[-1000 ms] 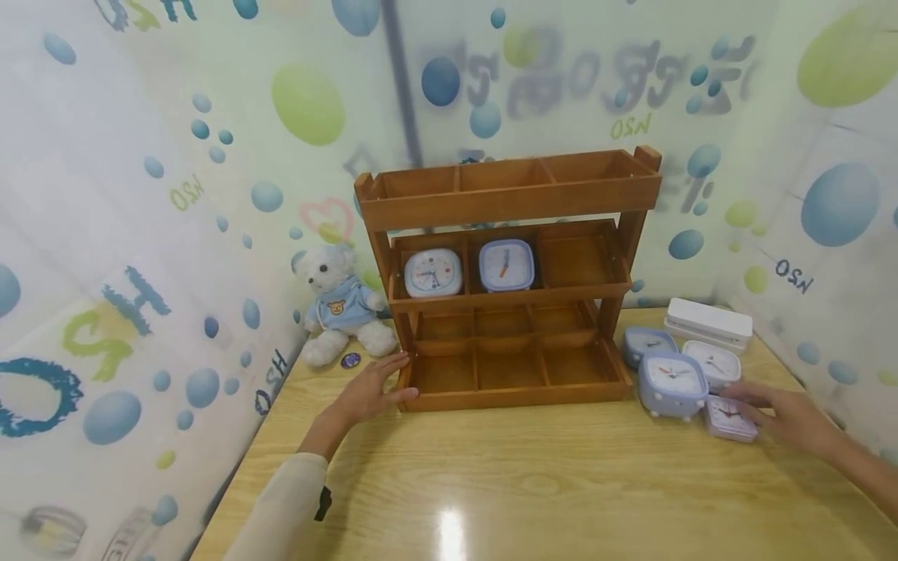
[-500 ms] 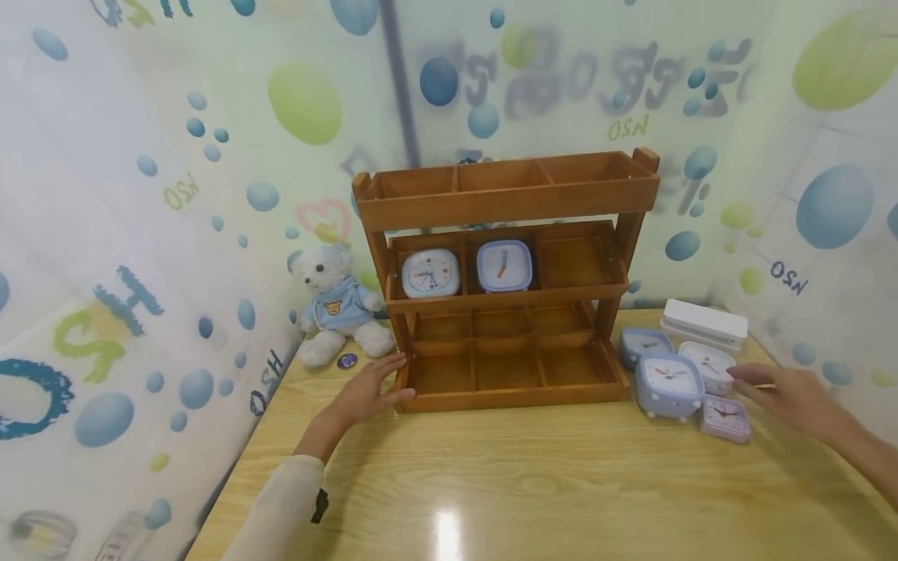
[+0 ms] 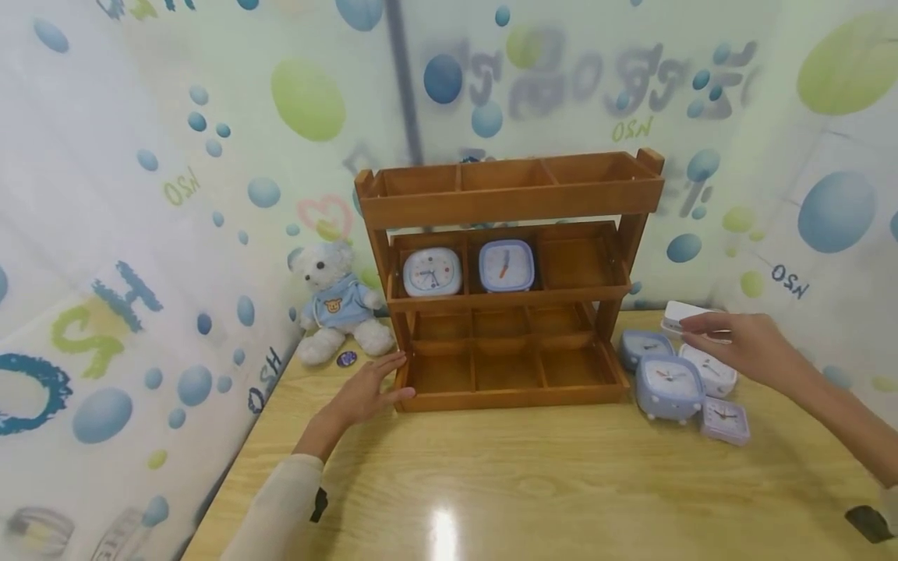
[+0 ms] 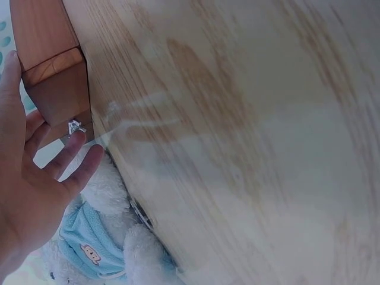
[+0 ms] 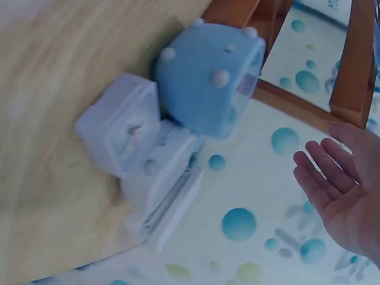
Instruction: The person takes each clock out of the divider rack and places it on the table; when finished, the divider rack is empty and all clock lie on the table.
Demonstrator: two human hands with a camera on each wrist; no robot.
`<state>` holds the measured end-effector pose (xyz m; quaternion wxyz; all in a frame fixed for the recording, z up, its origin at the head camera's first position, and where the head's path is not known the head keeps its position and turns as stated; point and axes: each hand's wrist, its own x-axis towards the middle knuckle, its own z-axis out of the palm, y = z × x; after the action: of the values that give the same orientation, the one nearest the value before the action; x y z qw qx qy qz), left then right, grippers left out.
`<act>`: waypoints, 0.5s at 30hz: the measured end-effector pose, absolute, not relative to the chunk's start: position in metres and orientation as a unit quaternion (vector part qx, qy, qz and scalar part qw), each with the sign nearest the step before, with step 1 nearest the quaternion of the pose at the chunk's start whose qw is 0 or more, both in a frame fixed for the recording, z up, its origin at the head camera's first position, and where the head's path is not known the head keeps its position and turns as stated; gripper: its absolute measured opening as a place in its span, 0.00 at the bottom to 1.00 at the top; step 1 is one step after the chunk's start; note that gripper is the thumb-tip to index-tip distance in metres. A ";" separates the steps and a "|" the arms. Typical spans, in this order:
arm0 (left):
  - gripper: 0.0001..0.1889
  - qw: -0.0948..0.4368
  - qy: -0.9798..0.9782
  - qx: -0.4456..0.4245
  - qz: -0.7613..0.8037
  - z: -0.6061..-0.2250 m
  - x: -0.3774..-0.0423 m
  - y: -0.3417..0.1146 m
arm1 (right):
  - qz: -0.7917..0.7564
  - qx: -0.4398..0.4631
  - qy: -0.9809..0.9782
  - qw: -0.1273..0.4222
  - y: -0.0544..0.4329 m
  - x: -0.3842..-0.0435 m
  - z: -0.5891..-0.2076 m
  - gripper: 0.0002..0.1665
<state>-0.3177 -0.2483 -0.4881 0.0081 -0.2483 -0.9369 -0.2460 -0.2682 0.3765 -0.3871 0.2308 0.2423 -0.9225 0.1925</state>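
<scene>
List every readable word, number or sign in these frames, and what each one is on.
"OSN", mirrored: printed on the bubble-pattern backdrop, and repeated at its left and right.
"OSH", large blue and green letters: the backdrop at left.
Large grey characters above the wooden shelf: too blurred to read.
Clock dials: numerals too small to read.
Teddy bear's shirt: a bear emblem, no words.

rack: matt wood | table: glossy wood | clocks: smooth plastic | bear: plush

Half hidden behind the right hand: white box at two o'clock. Cropped at bottom edge: teddy bear. Clock hands too small to read.
</scene>
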 end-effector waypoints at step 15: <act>0.41 0.005 -0.937 -0.245 -0.249 -0.490 -0.318 -0.249 | 0.206 0.311 -0.892 0.256 0.301 -0.295 -0.330 0.14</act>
<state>-0.3180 -0.2485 -0.4895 0.0045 -0.2452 -0.9369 -0.2493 -0.2953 0.3010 -0.3302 0.2562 0.3108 -0.8918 0.2062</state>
